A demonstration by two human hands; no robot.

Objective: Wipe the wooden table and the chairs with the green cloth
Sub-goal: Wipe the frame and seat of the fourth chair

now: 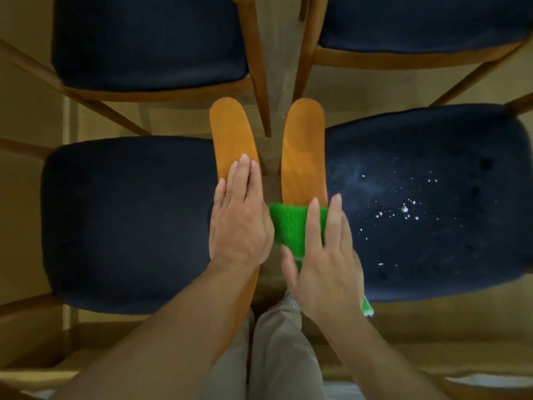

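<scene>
I look straight down at two chairs with dark blue seats, side by side. My left hand [240,215] lies flat with straight fingers on the wooden armrest [230,134] of the left chair [124,226]. My right hand [323,249] presses the green cloth [288,226] onto the near part of the right chair's wooden armrest [304,145], fingers straight over the cloth. A corner of the cloth shows below my wrist. White crumbs [403,210] are scattered over the right chair's seat [432,197].
Two more dark-seated chairs [150,44] [418,21] with wooden frames stand farther away. Wooden legs [259,67] cross the narrow gap between them. My legs in light trousers [274,356] stand between the near chairs on a tan floor.
</scene>
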